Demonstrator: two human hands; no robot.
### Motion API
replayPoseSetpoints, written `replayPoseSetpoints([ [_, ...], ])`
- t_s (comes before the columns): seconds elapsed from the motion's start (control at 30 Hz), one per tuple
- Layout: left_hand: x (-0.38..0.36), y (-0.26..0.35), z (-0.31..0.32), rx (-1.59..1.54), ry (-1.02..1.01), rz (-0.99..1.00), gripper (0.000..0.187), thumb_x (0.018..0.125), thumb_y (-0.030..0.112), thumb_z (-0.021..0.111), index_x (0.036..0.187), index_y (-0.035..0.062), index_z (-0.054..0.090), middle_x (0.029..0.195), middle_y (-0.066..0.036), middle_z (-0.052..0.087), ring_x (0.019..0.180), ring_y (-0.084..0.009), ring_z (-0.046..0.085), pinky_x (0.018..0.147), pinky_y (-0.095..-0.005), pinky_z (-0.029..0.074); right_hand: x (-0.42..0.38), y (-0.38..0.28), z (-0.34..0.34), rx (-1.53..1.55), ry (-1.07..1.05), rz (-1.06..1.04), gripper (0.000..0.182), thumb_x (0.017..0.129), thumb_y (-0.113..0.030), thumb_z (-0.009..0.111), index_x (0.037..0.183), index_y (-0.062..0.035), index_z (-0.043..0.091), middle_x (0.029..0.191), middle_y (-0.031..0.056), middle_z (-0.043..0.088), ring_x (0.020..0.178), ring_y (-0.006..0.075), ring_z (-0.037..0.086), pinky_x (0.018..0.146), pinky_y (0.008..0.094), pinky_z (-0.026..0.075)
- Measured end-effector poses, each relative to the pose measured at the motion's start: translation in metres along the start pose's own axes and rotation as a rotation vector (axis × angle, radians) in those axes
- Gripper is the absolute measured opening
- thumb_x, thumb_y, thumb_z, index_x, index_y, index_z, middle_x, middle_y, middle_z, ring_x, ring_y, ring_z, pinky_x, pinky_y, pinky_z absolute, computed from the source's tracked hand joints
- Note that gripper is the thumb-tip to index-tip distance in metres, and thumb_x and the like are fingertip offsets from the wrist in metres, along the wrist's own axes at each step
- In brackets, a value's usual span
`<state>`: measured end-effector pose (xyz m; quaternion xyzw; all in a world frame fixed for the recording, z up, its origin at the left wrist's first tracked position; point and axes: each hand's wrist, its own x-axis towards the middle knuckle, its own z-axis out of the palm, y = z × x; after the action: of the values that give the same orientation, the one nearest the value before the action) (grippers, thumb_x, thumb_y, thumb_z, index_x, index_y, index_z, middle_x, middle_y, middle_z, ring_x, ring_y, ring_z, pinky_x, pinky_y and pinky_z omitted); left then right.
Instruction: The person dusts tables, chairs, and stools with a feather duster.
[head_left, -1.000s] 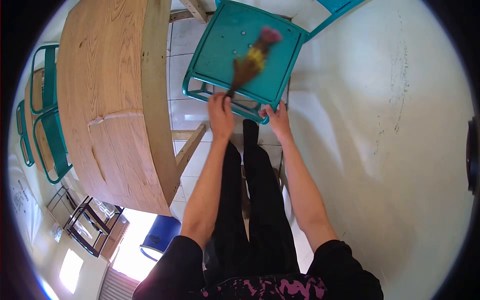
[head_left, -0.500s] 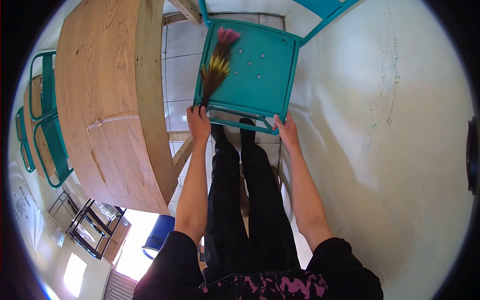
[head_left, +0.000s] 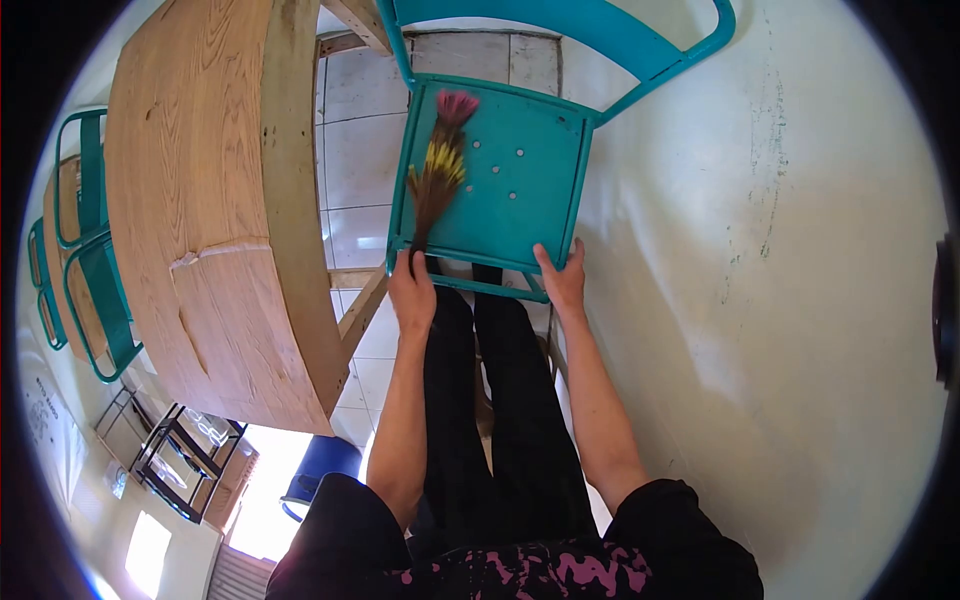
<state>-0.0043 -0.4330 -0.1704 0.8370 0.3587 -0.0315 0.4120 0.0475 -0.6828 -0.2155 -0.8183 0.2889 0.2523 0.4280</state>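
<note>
A teal metal chair [head_left: 530, 215] stands in front of my legs, its seat pierced by several small holes. On the left side of the seat lies a brush-like bundle [head_left: 436, 170] with pink, yellow and brown bristles. My left hand [head_left: 411, 290] is closed at the seat's front left corner, over the narrow lower end of the bundle; whether it grips the chair edge too is hard to see. My right hand [head_left: 564, 280] holds the front right corner of the seat, thumb on top and the other fingers along the side.
A wooden table [head_left: 200, 200] stands close on the left, its edge beside the chair. The pale wall [head_left: 780, 330] runs along the right. More teal chairs [head_left: 105, 290] are at far left, and a blue bin [head_left: 325, 470] is at lower left.
The chair has shifted nearer to my body, with the bundle on it, and more of its backrest shows. Both hands have moved toward me with it.
</note>
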Motion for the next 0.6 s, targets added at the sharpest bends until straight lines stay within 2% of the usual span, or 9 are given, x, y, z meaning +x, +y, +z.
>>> replayPoseSetpoints([
  [0.07,0.017,0.005,0.017,-0.055,0.043,0.131,0.035,0.100,0.022,0.053,0.123,-0.0049,0.056,0.107,-0.029,0.066,0.101,-0.0419,0.064,0.087,-0.0438,0.049,0.021,0.009,0.020,-0.001,0.095,-0.267,0.113,0.076,-0.058,0.077,0.150,0.0056,0.018,0.138,0.0351,0.044,0.128,0.0397,0.050,0.103,0.0440,0.043],
  [0.17,0.039,0.042,0.019,-0.055,-0.021,0.098,0.032,0.099,0.022,0.055,0.116,-0.0047,0.057,0.101,-0.028,0.067,0.095,-0.0436,0.065,0.082,-0.0432,0.050,0.015,-0.014,0.019,-0.175,0.038,-0.071,0.118,0.076,-0.058,0.076,0.151,0.0047,0.010,0.143,0.0369,0.030,0.129,0.0473,0.043,0.107,0.0477,0.040],
  [0.23,0.056,0.056,0.019,-0.066,0.008,0.076,0.030,0.098,0.021,0.055,0.112,-0.0055,0.060,0.098,-0.027,0.067,0.091,-0.0432,0.066,0.078,-0.0433,0.049,0.022,-0.001,0.024,-0.197,0.042,-0.077,0.120,0.076,-0.058,0.077,0.151,0.0040,0.007,0.142,0.0362,0.030,0.127,0.0490,0.044,0.106,0.0489,0.040],
  [0.27,0.062,0.060,0.021,-0.141,0.055,0.068,0.029,0.099,0.021,0.053,0.109,-0.0040,0.062,0.096,-0.027,0.067,0.090,-0.0465,0.063,0.079,-0.0479,0.048,0.023,-0.001,0.023,-0.220,0.042,-0.087,0.122,0.075,-0.058,0.077,0.151,0.0032,0.004,0.140,0.0356,0.031,0.125,0.0507,0.044,0.106,0.0502,0.040],
  [0.37,0.073,0.063,0.039,-0.116,0.219,0.020,0.031,0.100,0.024,0.050,0.106,-0.0037,0.063,0.092,-0.026,0.067,0.087,-0.0464,0.063,0.077,-0.0486,0.048,0.024,0.000,0.020,-0.190,-0.009,-0.001,0.123,0.074,-0.059,0.078,0.151,0.0010,0.004,0.142,0.0338,0.027,0.128,0.0495,0.041,0.107,0.0503,0.039],
  [0.47,0.065,0.073,0.061,-0.116,-0.048,-0.076,0.033,0.101,0.026,0.048,0.098,-0.0024,0.064,0.089,-0.027,0.066,0.086,-0.0474,0.062,0.076,-0.0501,0.047,0.028,0.006,0.023,-0.189,-0.014,-0.023,0.123,0.072,-0.060,0.079,0.151,-0.0017,0.005,0.142,0.0325,0.027,0.129,0.0485,0.039,0.108,0.0510,0.038],
  [0.5,0.060,0.070,0.072,-0.085,-0.056,0.083,0.039,0.102,0.030,0.046,0.097,-0.0040,0.065,0.085,-0.024,0.066,0.081,-0.0427,0.063,0.073,-0.0470,0.047,0.030,0.008,0.023,-0.191,-0.011,-0.021,0.123,0.072,-0.060,0.079,0.151,-0.0017,0.005,0.142,0.0325,0.027,0.129,0.0485,0.039,0.108,0.0510,0.038],
  [0.53,0.057,0.066,0.081,-0.087,-0.058,0.082,0.039,0.102,0.030,0.046,0.097,-0.0040,0.065,0.085,-0.024,0.066,0.081,-0.0427,0.063,0.073,-0.0470,0.047,0.031,0.009,0.025,-0.190,-0.011,0.008,0.123,0.071,-0.061,0.079,0.150,-0.0023,0.005,0.142,0.0320,0.026,0.130,0.0482,0.038,0.109,0.0513,0.037],
  [0.6,0.051,0.072,0.084,-0.023,-0.340,0.204,0.040,0.103,0.030,0.045,0.096,-0.0037,0.065,0.081,-0.022,0.066,0.078,-0.0418,0.063,0.070,-0.0460,0.047,0.031,0.007,0.024,-0.189,-0.011,0.036,0.123,0.071,-0.061,0.079,0.150,-0.0030,0.006,0.142,0.0315,0.026,0.130,0.0478,0.037,0.109,0.0517,0.036],
])
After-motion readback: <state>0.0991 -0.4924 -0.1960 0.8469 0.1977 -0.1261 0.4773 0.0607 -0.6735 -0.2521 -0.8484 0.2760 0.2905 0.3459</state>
